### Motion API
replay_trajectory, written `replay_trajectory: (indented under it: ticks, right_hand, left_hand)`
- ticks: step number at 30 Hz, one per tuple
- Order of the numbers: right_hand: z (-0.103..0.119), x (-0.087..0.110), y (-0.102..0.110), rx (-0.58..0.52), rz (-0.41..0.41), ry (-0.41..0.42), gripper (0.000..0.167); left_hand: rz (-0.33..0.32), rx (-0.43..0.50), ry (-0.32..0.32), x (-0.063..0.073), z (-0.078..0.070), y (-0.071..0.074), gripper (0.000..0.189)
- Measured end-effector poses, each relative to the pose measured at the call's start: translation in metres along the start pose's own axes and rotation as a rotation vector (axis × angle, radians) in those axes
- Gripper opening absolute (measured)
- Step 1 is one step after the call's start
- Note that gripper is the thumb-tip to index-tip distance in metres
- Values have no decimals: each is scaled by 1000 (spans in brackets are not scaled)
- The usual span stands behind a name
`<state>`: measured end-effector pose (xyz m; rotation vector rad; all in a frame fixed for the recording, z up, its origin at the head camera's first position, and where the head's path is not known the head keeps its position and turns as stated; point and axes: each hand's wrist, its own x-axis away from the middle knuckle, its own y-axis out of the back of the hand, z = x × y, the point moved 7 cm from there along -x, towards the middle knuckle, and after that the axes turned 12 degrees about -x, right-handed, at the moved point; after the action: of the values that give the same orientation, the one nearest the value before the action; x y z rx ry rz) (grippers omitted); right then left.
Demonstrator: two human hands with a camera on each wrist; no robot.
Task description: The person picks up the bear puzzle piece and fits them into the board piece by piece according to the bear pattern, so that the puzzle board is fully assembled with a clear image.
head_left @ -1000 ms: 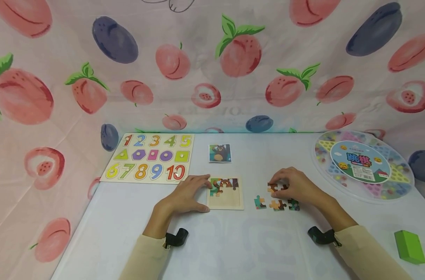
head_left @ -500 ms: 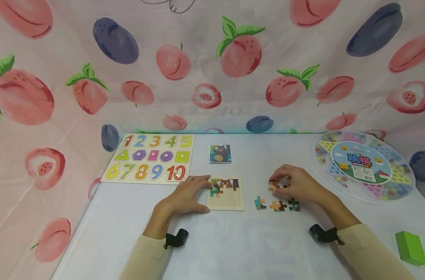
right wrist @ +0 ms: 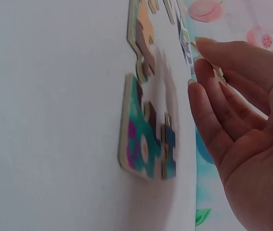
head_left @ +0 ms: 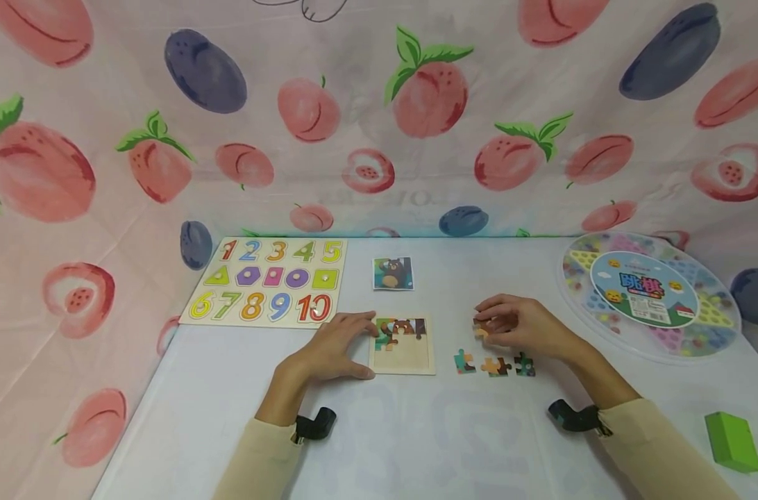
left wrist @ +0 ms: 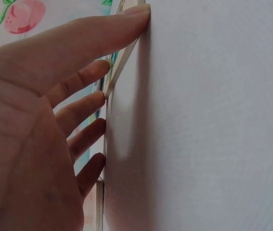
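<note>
In the head view, a shallow wooden puzzle tray [head_left: 410,357] holds several joined bear jigsaw pieces along its top and left. My left hand [head_left: 332,351] rests against the tray's left side, thumb near the lower corner and fingers near the upper one. The left wrist view shows the thumb touching the tray's edge [left wrist: 122,67]. My right hand [head_left: 529,326] pinches a brown jigsaw piece [head_left: 481,328] between thumb and fingers, raised off the table. Below it lie a teal-and-orange piece [head_left: 463,362], an orange-brown piece [head_left: 496,367] and a dark green piece [head_left: 525,365]. The right hand covers the area behind them.
A bear picture card [head_left: 393,273] lies behind the tray. A number-and-shape board [head_left: 266,281] is at the back left. A round Chinese checkers set [head_left: 644,288] sits at the back right, and a green block [head_left: 731,442] near the right edge. Patterned cloth hangs behind.
My right hand has lifted the brown piece off the table and shifted it slightly left. My left hand and the tray stay in place.
</note>
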<state>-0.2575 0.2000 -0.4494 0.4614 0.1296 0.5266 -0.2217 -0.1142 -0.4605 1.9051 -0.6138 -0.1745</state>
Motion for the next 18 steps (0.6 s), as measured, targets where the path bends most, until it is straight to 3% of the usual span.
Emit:
replay_trajectory:
  ticks: [18]
  right_hand:
    - [17,-20,-30,-6,41,68,32]
  left_hand:
    - [-3,-14,13,0,0,1,57]
